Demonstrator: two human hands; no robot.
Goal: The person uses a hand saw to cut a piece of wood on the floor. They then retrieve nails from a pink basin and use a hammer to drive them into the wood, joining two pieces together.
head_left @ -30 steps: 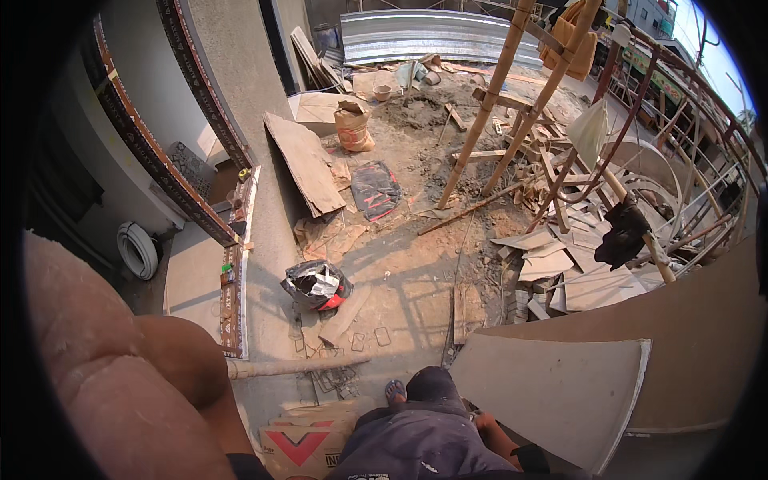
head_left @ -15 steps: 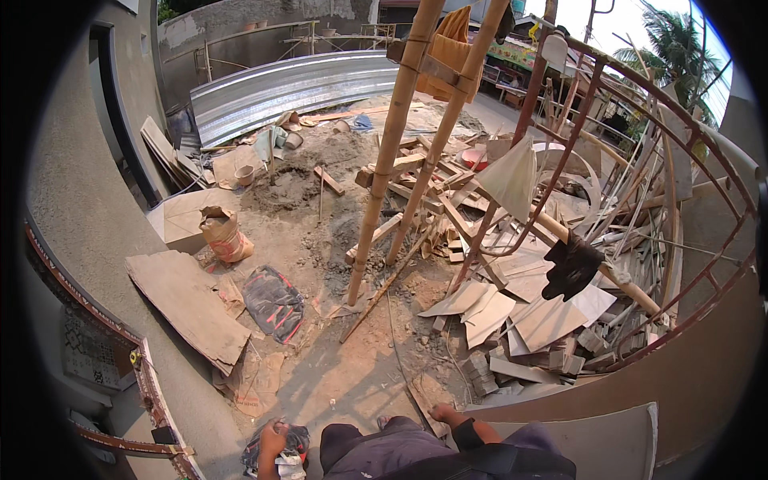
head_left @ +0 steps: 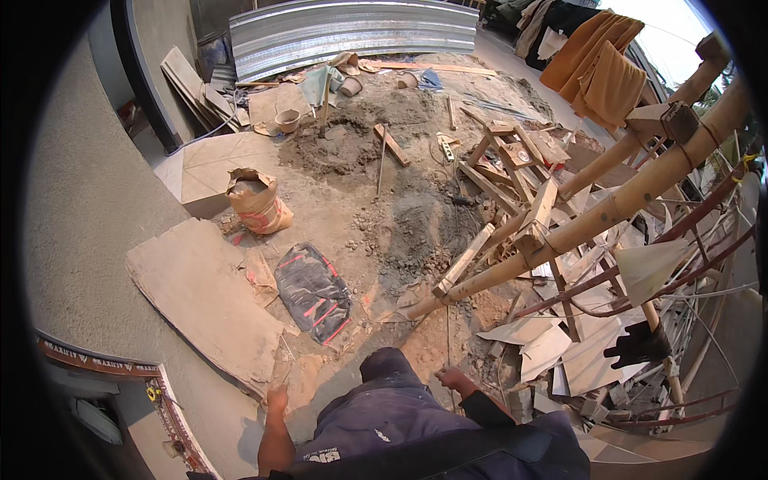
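My left hand (head_left: 277,398) hangs low at my side, beside the lower end of a large worn board (head_left: 200,296); its fingers are turned away and too small to make out. My right hand (head_left: 454,380) is held in front of my right thigh, fingers curled, with nothing visible in it. Just ahead of my legs a flattened black sack with red stripes (head_left: 314,294) lies on the dirt. Behind it an open brown paper sack (head_left: 260,204) stands upright, greyish inside. Neither hand appears to touch any of these.
Bamboo poles (head_left: 592,216) cross ahead on the right, over scrap wood and broken boards (head_left: 552,352). A dark glove (head_left: 638,346) hangs there. Farther off are a mound of wet mortar (head_left: 340,152), a bucket (head_left: 287,121) and corrugated metal sheets (head_left: 352,40). A plastered wall (head_left: 80,184) runs along the left.
My view has moved forward and tilted down, so the sacks and mortar look nearer and the bamboo poles slant to the right. The dark bundle beside my left hand is out of sight.
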